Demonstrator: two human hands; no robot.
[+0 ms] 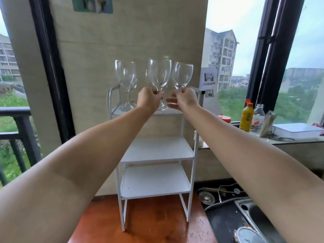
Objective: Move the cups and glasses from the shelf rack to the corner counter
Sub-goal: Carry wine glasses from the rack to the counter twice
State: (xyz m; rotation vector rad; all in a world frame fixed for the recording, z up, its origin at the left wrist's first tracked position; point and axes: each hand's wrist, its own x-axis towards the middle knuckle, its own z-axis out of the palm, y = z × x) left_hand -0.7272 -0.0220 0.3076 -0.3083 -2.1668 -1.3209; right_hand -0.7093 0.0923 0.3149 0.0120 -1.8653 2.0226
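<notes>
Wine glasses fill both my hands: my left hand [151, 99] grips one glass [159, 74] by its stem, my right hand [184, 99] pinches another [182, 75] under its bowl, above the rack's [157, 149] top shelf front edge. Two more glasses [128, 81] stand at its back left corner. The lower shelves are bare, and the rack stands on the wooden bench [149, 225].

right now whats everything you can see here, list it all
wine glasses: at least four, clear; one gripped in each hand, the others standing on the rack's top shelf
shelf rack: one, white, on the wooden table
wooden table: one, reddish brown, below the rack
juice bottle: one, yellow with orange cap, on the window ledge
clear bottle: one, beside the juice bottle
white box: one, on the ledge at right
sink: one, metal, lower right
left hand: grips a stem
right hand: pinches a stem
</notes>
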